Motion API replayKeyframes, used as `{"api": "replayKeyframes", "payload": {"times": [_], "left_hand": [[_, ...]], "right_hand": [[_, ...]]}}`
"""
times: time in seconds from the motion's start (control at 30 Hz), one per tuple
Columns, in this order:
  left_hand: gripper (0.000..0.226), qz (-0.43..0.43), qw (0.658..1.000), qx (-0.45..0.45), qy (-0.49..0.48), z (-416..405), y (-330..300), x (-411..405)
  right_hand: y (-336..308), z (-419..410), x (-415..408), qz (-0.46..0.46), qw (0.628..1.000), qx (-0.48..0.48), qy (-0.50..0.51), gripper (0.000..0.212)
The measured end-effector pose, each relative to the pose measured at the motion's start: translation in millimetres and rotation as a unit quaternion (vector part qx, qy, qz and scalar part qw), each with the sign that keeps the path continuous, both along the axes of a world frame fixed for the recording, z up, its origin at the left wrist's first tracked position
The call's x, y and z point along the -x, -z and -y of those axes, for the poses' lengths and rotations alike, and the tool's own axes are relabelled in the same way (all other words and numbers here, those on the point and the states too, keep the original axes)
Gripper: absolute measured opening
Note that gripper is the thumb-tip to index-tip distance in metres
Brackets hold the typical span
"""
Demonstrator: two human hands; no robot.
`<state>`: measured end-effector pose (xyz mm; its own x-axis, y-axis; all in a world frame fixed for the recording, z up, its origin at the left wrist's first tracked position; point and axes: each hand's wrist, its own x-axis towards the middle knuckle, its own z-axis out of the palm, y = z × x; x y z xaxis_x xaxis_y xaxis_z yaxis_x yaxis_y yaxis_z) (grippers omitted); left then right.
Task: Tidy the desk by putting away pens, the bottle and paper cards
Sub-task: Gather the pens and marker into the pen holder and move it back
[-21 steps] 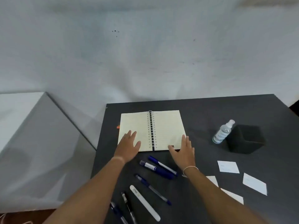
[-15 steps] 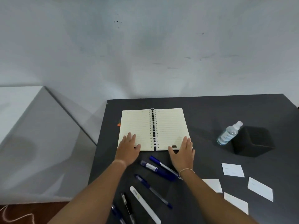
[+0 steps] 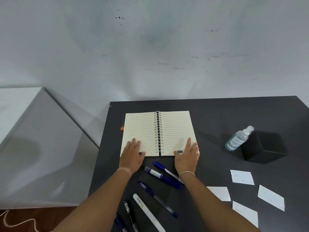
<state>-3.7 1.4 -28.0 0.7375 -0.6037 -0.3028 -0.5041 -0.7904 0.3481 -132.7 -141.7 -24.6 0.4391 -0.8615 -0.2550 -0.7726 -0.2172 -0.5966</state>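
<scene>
An open spiral notebook lies on the dark desk. My left hand rests flat on its lower left page, and my right hand rests flat on its lower right corner; both hold nothing. Several pens lie between my forearms: a blue marker, a blue pen, a white pen and a black pen. A clear spray bottle leans against a black box at the right. Several white paper cards lie at the lower right.
A grey-white wall rises behind the desk. A pale cabinet or box stands to the left of the desk, lower down. A white cord lies on the wooden floor at the bottom left.
The view has shifted slightly. Both hands have stayed at the notebook's lower edge, with the fingers now lying a little further onto the pages.
</scene>
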Motion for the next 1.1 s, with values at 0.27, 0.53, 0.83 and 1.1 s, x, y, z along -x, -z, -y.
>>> {"api": "replayKeyframes", "payload": {"times": [0.27, 0.53, 0.83, 1.1], "left_hand": [[0.059, 0.007, 1.000, 0.002, -0.005, 0, 2, 2], [0.059, 0.003, 1.000, 0.002, -0.005, 0, 2, 0], [0.054, -0.069, 0.993, 0.077, -0.060, 4, -16, -12], [0.048, -0.160, 0.950, 0.230, -0.138, 21, -59, -26]], "right_hand": [[0, 0, -4, -0.012, 1.000, 0.006, -0.001, 0.078], [0, -4, -8, 0.018, 1.000, 0.006, -0.017, 0.074], [-22, 10, -19, 0.238, 0.949, -0.192, 0.079, 0.084], [-52, 27, -35, 0.355, 0.849, -0.372, 0.123, 0.040]]}}
